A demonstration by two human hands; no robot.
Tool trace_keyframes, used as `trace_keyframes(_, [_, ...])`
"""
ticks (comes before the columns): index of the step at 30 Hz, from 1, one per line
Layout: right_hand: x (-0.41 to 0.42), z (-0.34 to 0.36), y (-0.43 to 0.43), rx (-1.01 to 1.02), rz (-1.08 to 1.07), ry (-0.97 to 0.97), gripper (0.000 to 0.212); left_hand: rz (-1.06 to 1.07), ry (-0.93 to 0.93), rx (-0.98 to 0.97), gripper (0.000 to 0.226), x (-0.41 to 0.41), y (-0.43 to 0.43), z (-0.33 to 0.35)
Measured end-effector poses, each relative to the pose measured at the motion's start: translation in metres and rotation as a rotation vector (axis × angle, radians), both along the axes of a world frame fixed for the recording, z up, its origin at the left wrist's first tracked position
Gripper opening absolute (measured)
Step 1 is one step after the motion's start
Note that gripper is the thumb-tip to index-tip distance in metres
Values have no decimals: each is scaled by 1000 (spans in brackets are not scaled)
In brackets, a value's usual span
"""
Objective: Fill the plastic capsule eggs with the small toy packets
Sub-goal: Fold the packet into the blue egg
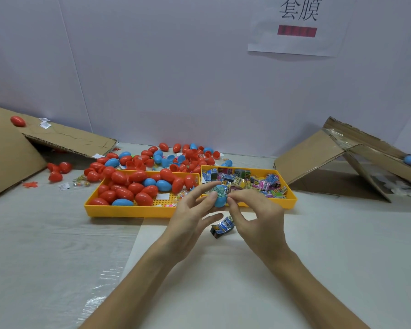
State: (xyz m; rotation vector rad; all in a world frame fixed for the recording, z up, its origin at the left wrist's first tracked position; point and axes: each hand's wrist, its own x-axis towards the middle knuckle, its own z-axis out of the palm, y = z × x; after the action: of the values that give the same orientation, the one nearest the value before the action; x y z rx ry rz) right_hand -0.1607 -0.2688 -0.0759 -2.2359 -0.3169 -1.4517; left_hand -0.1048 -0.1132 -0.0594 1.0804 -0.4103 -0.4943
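Blue capsule egg (220, 198) was held in the air between both hands, just in front of two yellow trays and above the table (342, 245). A printed packet (221, 189) was seen poking from its open top. The left hand (195, 210) was holding the egg's left side with index finger and thumb, the other fingers spread loosely. The right hand (254, 210) was pinched against the egg's right side with thumb and forefinger; whether shell or packet was gripped could not be told.

A second toy packet (223, 226) was lying on the white sheet (199, 269) below the hands, partly covered by the right fingers. The left tray (128, 211) was filled with red and blue eggs (126, 193); the right tray (292, 198) was filled with small toy packets (259, 184). The place where the trays met was hidden by the hands. More eggs and egg halves (176, 157) were scattered behind the trays. Flattened cardboard was propped at the far left (69, 138) and far right (311, 153). A paper sign (297, 27) was fixed to the wall.
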Motion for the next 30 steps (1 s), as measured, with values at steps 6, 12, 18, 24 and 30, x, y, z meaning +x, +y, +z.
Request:
trace_keyframes(6, [1, 1, 2, -33, -17, 2, 7, -45, -50, 3, 39, -1, 1, 0])
trace_keyframes(12, [0, 3, 0, -59, -5, 54, 6, -39, -112, 65, 44, -1, 1, -2])
trace_keyframes(18, [0, 4, 0, -67, 4, 85, 8, -31, -139, 80, 43, -2, -1, -3])
trace_keyframes(24, [1, 3, 1, -77, 44, 71, 8, -44, -129, 61, 42, -2, 0, -3])
trace_keyframes(30, [0, 4, 2, -87, 45, 71, 9, -38, -120, 70, 42, -1, 0, -4])
